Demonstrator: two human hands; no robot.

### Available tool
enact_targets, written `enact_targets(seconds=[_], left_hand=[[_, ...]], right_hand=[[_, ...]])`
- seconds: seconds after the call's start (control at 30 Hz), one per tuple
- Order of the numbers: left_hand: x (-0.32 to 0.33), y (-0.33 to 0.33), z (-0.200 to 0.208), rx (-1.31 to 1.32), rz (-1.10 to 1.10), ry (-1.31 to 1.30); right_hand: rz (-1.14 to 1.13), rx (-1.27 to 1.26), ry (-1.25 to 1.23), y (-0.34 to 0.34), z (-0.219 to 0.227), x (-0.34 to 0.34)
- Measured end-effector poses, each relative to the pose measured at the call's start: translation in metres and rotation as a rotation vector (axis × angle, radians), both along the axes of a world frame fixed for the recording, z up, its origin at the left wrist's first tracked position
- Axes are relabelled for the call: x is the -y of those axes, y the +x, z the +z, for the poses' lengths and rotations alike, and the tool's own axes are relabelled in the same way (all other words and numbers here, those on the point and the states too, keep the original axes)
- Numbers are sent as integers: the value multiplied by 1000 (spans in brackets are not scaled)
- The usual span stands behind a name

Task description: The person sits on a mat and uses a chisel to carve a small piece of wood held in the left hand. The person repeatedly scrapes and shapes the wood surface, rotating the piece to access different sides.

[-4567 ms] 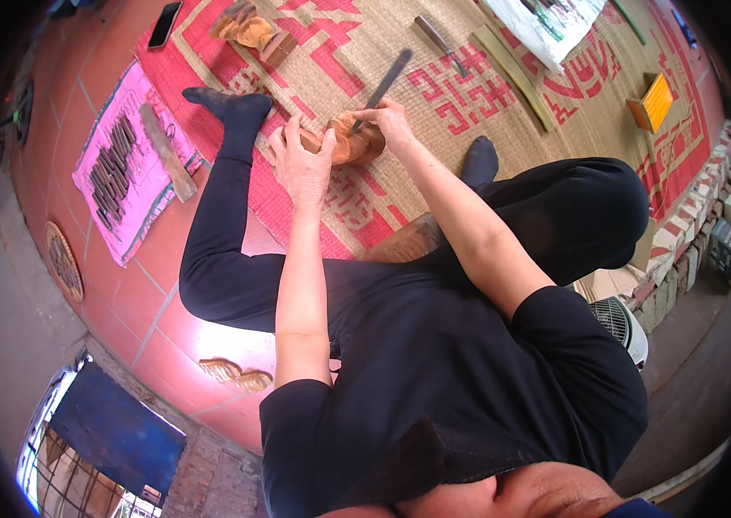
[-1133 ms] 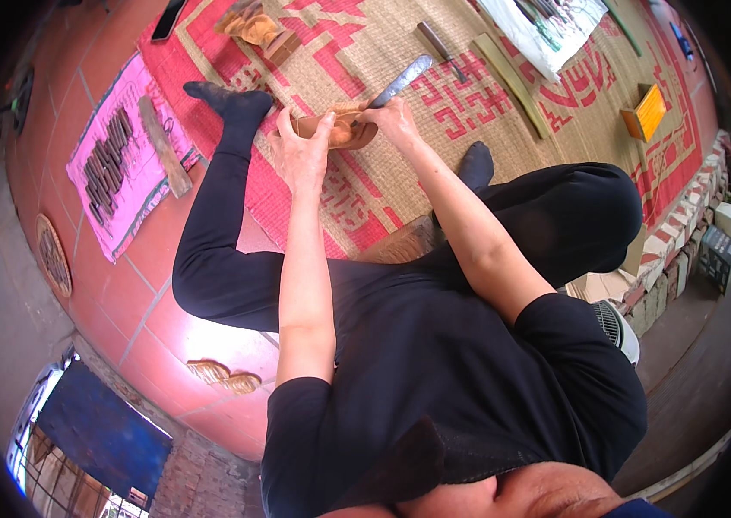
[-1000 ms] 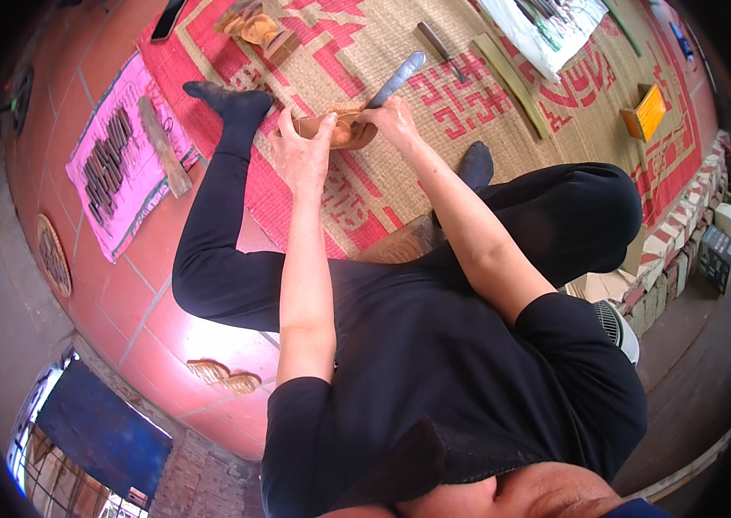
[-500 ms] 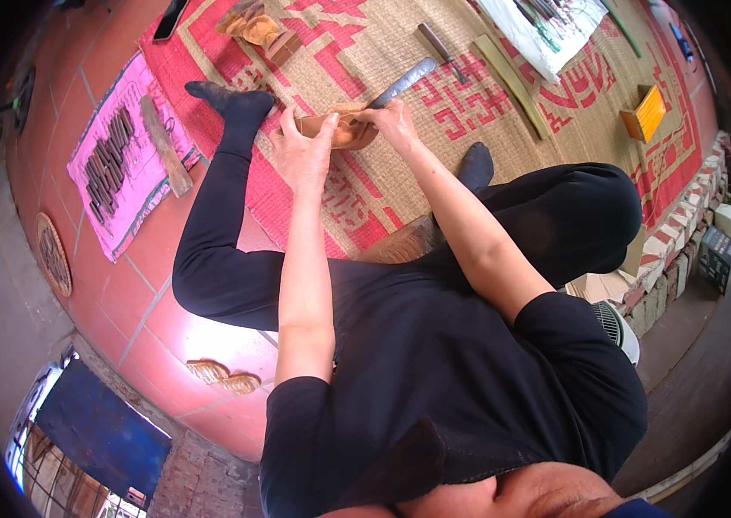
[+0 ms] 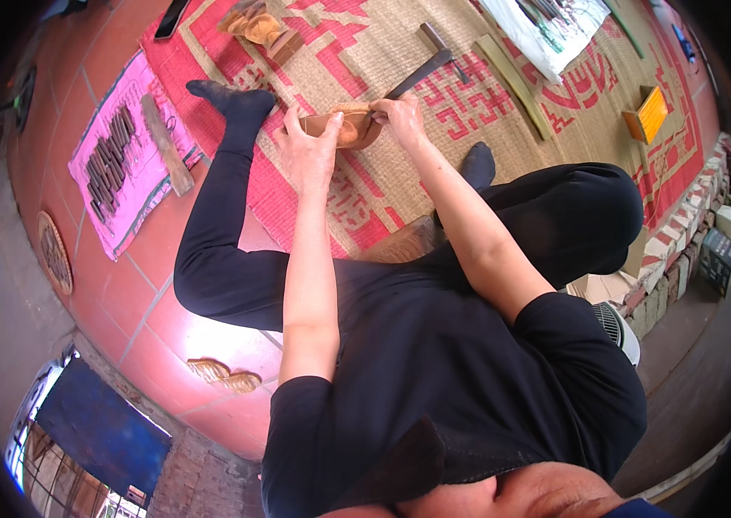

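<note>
My left hand [image 5: 309,157] grips the left end of a carved brown wooden piece [image 5: 363,135], thumb on its near side and fingers around the far side. The piece has a hollowed, rounded face and is held above the mat. My right hand [image 5: 401,119] is closed at the right end of the piece, on a long dark knife-like metal tool [image 5: 417,76]. The tool's broad rounded end points away to the upper right. Its other end is hidden by my fingers, so I cannot tell if it touches the wood.
I sit on a red and tan woven mat [image 5: 460,95]. A pink cloth [image 5: 93,177] with carving tools [image 5: 110,164] and a wooden bar [image 5: 165,142] lies left. Ahead are a carved wooden figure [image 5: 253,28], a wooden strip [image 5: 512,86] and a white cloth [image 5: 568,52]; rightward, an orange-yellow block [image 5: 643,115].
My right hand has shifted slightly right and up, tilting the tool so its far end sits farther right and its surface looks darker. My left hand still grips the wooden piece.
</note>
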State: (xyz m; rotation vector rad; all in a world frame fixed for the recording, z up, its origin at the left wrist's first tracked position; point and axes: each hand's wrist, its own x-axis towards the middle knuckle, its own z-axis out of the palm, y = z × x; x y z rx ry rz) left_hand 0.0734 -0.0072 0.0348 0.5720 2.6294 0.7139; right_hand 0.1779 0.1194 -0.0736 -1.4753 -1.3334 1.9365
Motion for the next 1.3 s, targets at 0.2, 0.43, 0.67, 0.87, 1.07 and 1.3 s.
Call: enact_targets(seconds=[0.2, 0.43, 0.67, 0.87, 1.07, 1.3], left_hand=[[-1, -2, 4, -13, -31, -33], [1, 2, 2, -18, -9, 0], [2, 4, -2, -46, -32, -11], [0, 0, 1, -3, -5, 14], [1, 6, -1, -52, -34, -17], [2, 2, 1, -5, -18, 27]], right_hand=[[106, 75, 169, -4, 0, 7], [-31, -18, 74, -2, -8, -2], [-81, 0, 51, -2, -11, 0], [75, 126, 164, -12, 3, 4], [-125, 25, 29, 0, -8, -3], [-41, -10, -9, -1, -3, 3]])
